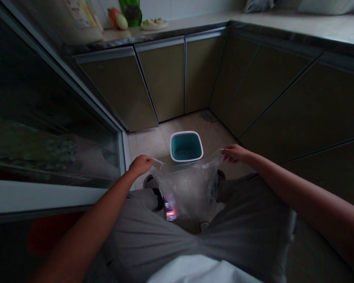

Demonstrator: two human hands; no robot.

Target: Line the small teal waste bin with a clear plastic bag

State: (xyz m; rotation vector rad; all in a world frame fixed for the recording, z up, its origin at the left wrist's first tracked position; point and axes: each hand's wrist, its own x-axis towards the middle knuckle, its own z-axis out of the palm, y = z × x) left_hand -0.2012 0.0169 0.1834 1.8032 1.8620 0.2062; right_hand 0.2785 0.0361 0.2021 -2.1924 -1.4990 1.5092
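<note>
A clear plastic bag [185,184] is stretched wide between my two hands, above my knees and feet. My left hand [141,165] pinches its left top corner. At the opposite corner, my right hand [233,153] grips the rim between thumb and fingers. Just beyond the bag stands a teal trash bin [186,157] with a white rim, upright on the floor; nothing shows inside it. The bag's upper edge overlaps the bin's near side in view, and I cannot tell whether they touch.
Cabinets [162,82] line the back and right side under a countertop [194,26]. On it are a plate of food [155,24], a green bag [131,11] and a large container [76,19]. A glass door [47,118] stands at left, above tiled floor [149,139].
</note>
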